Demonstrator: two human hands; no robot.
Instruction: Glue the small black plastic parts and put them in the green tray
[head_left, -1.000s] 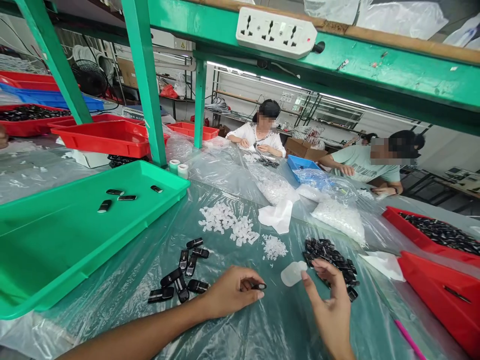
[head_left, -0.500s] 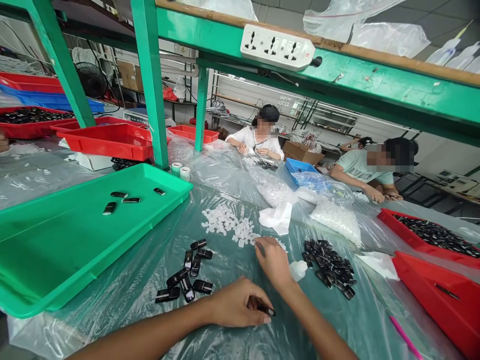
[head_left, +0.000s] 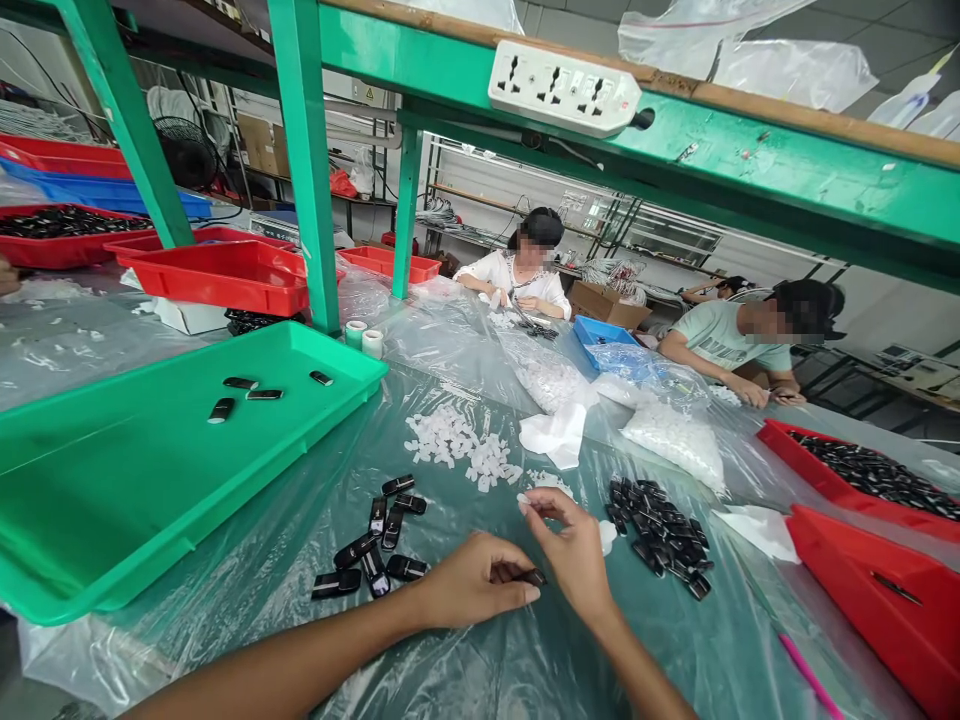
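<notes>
My left hand (head_left: 474, 585) is closed around a small black oblong piece (head_left: 535, 577), and only its end shows past the fingertips. To its right, my right hand (head_left: 574, 548) is raised a little, thumb and forefinger pinching a small white piece (head_left: 523, 498). Just beyond the hands lies a loose heap of small white pieces (head_left: 491, 462). Several glossy black pieces (head_left: 376, 572) like the held one lie scattered to the left of my left hand. A larger pile of black pieces (head_left: 660, 530) sits to the right of my right hand.
A green tray (head_left: 150, 530) holding several black pieces stands at the left. Red trays (head_left: 862, 600) are on the right. Beyond lie a crumpled white sheet (head_left: 555, 435) and a bag of white pieces (head_left: 675, 440). A green shelf frame (head_left: 304, 180) rises ahead; two co-workers sit across the table.
My right hand has drawn back from the white heap toward my left hand, now with a white piece in its fingertips. The left hand has risen slightly with the black piece.
</notes>
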